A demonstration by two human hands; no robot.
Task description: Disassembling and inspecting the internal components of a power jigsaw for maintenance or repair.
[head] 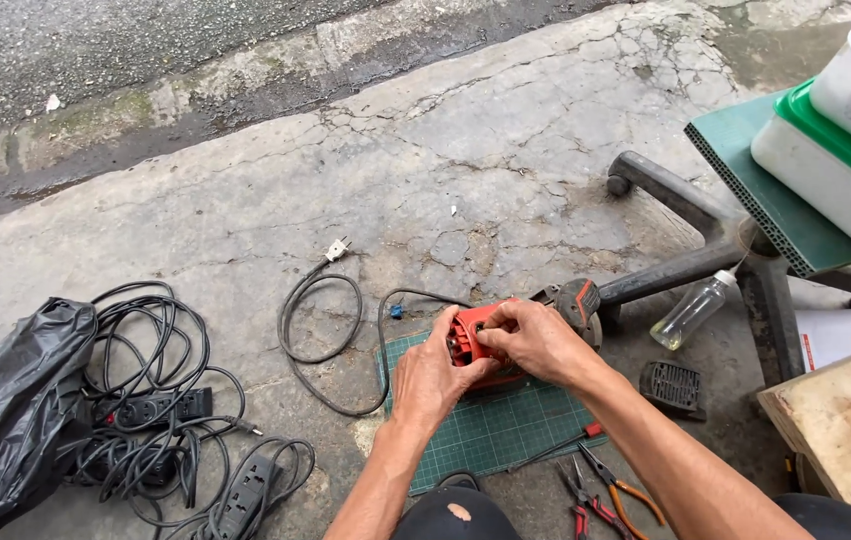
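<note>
Both my hands hold a red power tool body [472, 338] over a green cutting mat [485, 425] on the concrete floor. My left hand [427, 375] grips the tool's left end from below. At the tool's top right, my right hand [537, 340] has its fingers pinched on it. The tool's dark grey head [578, 300] sticks out to the right. Its black power cord [320, 330] loops away to the left and ends in a white plug [337, 248].
Pliers and a red-handled screwdriver [600, 490] lie at the mat's right edge. A black plastic part [673, 387] and a small clear bottle [690, 310] sit by a chair base [675, 200]. Power strips with tangled cords [160, 420] and a black bag [5, 420] lie left. White bins [835, 150] stand right.
</note>
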